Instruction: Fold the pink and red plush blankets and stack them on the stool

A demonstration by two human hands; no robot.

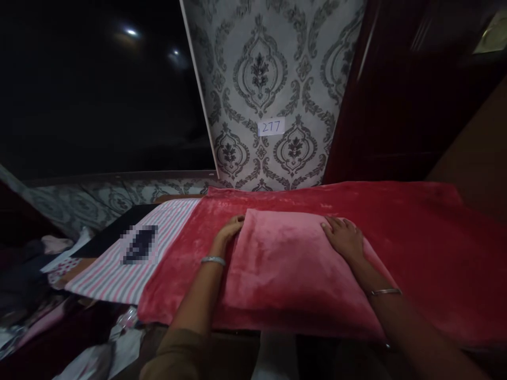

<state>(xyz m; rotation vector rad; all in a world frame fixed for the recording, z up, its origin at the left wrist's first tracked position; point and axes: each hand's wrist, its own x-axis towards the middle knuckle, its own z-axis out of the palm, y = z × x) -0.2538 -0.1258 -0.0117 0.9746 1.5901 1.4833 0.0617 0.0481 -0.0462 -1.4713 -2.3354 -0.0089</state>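
Observation:
A folded pink plush blanket (289, 253) lies on a larger red plush cloth (428, 253). Along the pink blanket's left edge, close to its far left corner, is my left hand (232, 228), with the fingers curled in against the fold and the fingertips partly hidden. My right hand (344, 237) rests palm down near the far right corner, fingers stretched out over the top layer. Each wrist wears a metal bangle.
Left of the red cloth lies a striped cloth (166, 227) with a pixelated dark patch. Behind stand a large dark screen (99, 95) and a patterned wall bearing a paper label (271, 126) marked 277. Clothes and plastic bags (127, 343) are piled at the lower left.

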